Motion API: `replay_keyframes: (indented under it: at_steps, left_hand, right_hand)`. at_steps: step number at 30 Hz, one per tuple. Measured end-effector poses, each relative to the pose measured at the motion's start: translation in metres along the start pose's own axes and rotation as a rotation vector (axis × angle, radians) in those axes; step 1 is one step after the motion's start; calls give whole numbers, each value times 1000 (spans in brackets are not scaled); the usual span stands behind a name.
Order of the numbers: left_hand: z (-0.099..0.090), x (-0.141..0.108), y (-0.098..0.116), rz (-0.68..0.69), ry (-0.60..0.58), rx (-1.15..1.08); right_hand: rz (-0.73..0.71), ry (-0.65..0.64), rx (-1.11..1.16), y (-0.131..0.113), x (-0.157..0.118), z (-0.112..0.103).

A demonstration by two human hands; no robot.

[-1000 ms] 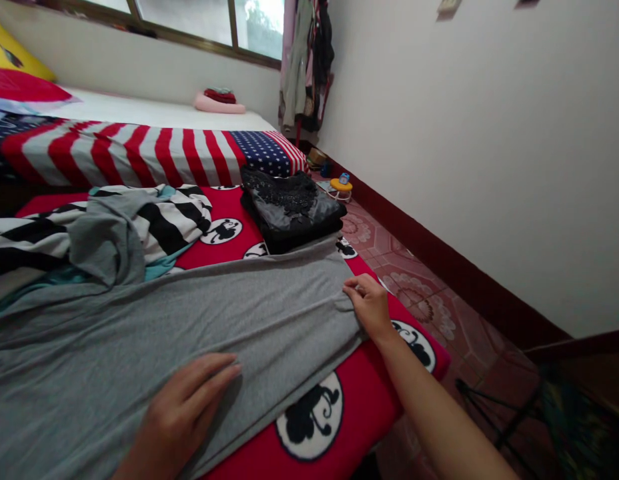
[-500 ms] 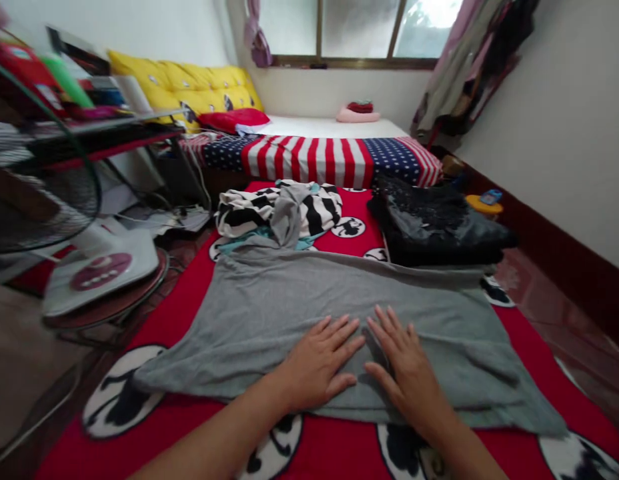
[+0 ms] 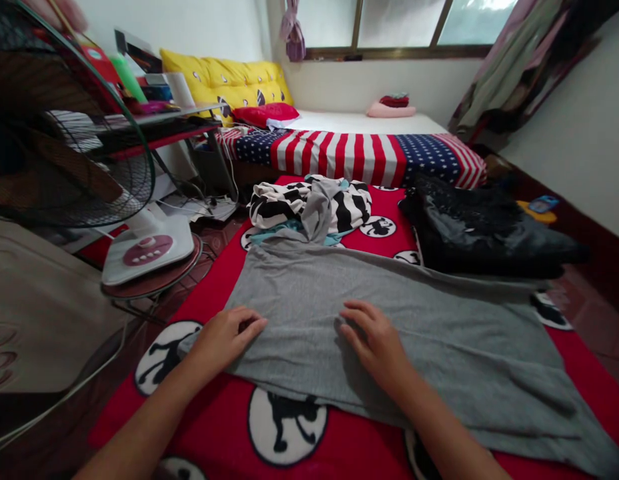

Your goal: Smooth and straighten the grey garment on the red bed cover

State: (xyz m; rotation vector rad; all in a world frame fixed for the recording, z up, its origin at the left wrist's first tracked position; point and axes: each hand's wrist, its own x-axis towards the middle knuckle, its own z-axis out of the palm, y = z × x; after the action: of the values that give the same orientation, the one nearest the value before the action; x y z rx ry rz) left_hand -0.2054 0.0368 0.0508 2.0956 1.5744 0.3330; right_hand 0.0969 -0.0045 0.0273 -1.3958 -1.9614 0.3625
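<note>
A long grey garment [image 3: 299,300], its kind unclear, lies spread across a red blanket [image 3: 214,400] printed with dark figures in white circles. My left hand [image 3: 235,333] is low at the garment's left part. Its fingers are loosely curved, with a gap between thumb and forefinger and no fabric visibly gathered in it. Over the middle of the cloth is my right hand [image 3: 372,337], fingers slightly bent and thumb apart, holding nothing. Contact between its fingertips and the fabric cannot be made out. A narrower grey piece at the garment's far left end lies over black-and-white patterned clothes [image 3: 354,203].
Dark folded clothes [image 3: 489,227] are stacked at the far right of the blanket. On the left, a fan [image 3: 149,243] stands on a round stool. Behind lies a bed with a stars-and-stripes cover [image 3: 334,157]. Clothes [image 3: 524,73] hang at the upper right.
My hands have moved apart: the left has gone leftward across the garment with its fingers curling, while the right stays near the middle. The view has turned slightly left.
</note>
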Motion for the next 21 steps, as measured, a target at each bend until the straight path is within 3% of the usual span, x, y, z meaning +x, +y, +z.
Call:
replay_keyframes:
  at_steps: [5,10,16,19,21]
  left_hand:
    - [10,-2,-4,-24,-13,-15]
    - [18,-5,-1,32,132,42]
    - [26,10,57,290,174,-87]
    - [36,41,86,410,160,-171]
    - [40,72,96,456,215,-140]
  right_hand:
    - [-27,-162,-21,-16,40,31]
    - [48,-28,26,-10,39,41]
    - [97,85,110,-8,36,51]
    - [141,167,261,-6,37,51]
    - [190,234,362,-3,37,48]
